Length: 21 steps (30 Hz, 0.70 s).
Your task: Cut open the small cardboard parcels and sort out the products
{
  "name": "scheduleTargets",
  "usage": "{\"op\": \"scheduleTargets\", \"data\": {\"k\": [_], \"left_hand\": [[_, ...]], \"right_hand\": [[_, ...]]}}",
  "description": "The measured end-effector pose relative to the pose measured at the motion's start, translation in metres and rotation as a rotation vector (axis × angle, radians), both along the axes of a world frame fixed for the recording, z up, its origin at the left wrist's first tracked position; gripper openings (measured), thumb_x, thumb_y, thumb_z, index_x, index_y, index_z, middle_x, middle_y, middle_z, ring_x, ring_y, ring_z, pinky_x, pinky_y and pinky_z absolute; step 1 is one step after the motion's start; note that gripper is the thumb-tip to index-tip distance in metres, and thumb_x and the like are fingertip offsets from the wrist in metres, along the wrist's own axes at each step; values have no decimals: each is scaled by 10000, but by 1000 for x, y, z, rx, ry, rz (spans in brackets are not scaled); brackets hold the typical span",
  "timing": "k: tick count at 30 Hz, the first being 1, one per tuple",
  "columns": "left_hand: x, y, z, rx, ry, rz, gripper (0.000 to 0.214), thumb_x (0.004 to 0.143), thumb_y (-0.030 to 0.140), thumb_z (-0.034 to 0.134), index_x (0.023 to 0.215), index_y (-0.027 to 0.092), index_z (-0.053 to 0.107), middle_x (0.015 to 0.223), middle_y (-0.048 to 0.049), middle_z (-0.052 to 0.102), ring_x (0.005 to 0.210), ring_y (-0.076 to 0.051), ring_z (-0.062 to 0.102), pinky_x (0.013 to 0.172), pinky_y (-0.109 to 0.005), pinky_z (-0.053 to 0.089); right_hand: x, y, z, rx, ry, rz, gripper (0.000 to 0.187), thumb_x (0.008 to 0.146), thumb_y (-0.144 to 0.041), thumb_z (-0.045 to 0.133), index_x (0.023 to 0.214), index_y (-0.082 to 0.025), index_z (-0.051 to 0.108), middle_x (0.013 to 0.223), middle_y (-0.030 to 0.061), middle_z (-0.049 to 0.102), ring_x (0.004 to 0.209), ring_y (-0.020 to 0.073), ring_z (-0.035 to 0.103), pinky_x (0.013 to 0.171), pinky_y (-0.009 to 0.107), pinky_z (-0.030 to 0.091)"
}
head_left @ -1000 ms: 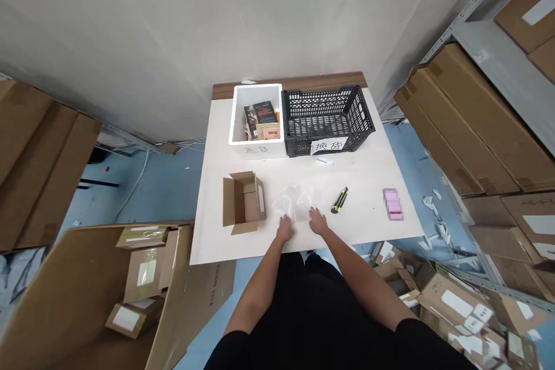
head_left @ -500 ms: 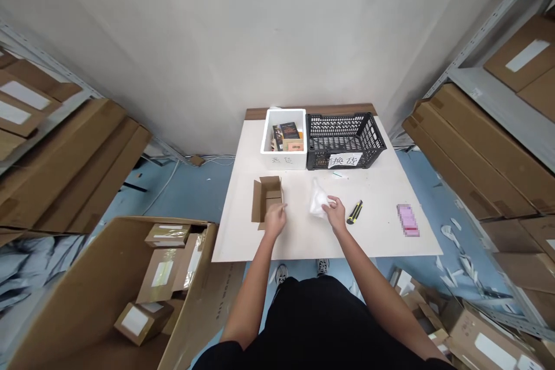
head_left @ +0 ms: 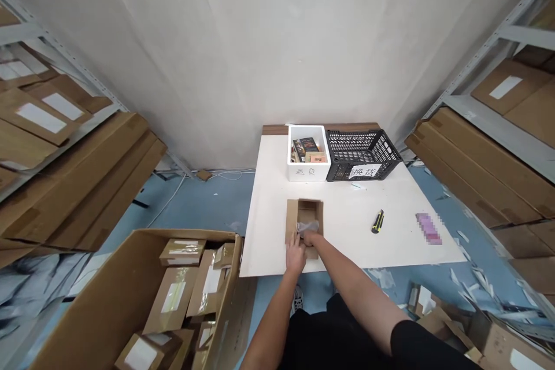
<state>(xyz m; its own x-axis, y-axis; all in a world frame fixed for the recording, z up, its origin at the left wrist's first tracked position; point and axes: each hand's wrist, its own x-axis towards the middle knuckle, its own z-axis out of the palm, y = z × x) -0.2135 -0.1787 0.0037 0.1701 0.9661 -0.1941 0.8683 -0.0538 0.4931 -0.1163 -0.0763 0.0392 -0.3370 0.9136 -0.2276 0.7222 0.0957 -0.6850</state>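
A small open cardboard box (head_left: pixel 292 221) stands near the front of the white table, its flaps folded outward. Inside its opening lies a whitish translucent plastic bag (head_left: pixel 307 226), whose contents I cannot make out. My right hand (head_left: pixel 311 239) reaches into the near part of the box with its fingers closed on the bag, partly hidden by the box wall. My left hand (head_left: pixel 295 252) is at the near left corner, its fingers closed on the box's edge. To the right lies a yellow and black box cutter (head_left: pixel 377 222), touched by neither hand.
At the table's back stand a white foam box (head_left: pixel 309 172) holding books and a black plastic crate (head_left: pixel 363 154). A pink blurred item (head_left: pixel 429 228) lies at the right. A large carton (head_left: pixel 108 266) of parcels stands left of the table (head_left: pixel 347 243); shelves of cartons flank both sides.
The plastic bag has gone from the tabletop into the cardboard box with my right hand. Both hands are now together at the box. The camera view has shifted left.
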Motion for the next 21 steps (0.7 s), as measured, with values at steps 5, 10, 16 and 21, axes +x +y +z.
{"op": "scheduleTargets", "data": {"k": [5,10,16,21], "left_hand": [[-12,19,6,53,-7,-1,501,924,112,459,1330,258,712,1652,-89,460,1603,-334,254,1272,-628,230],[4,47,26,124,-56,-76,291,912,184,606,1125,296,769,1652,-30,467,1615,-358,202,1289,-670,144],[51,59,74,311,-74,-232,127,943,250,641,974,253,765,1636,-64,488,1600,-384,241,1279,-678,176],[114,58,126,556,-74,-409,167,962,324,652,1033,249,782,1601,-113,527,1576,-434,283,1222,-748,236]], "right_hand": [[27,-30,-5,77,-155,-6,421,773,-71,597,1133,-166,794,1268,167,738,1279,338,636,1097,438,489],[68,-55,-2,209,-301,-37,480,821,-112,630,1290,-109,732,1623,227,447,1575,418,274,1270,600,231],[134,-78,19,373,-259,-286,462,826,-82,678,1280,-161,717,1665,196,393,1597,381,237,1254,602,287],[200,-110,53,589,-145,-587,244,839,-85,718,1052,-196,765,1626,151,462,1553,342,357,1207,561,417]]}}
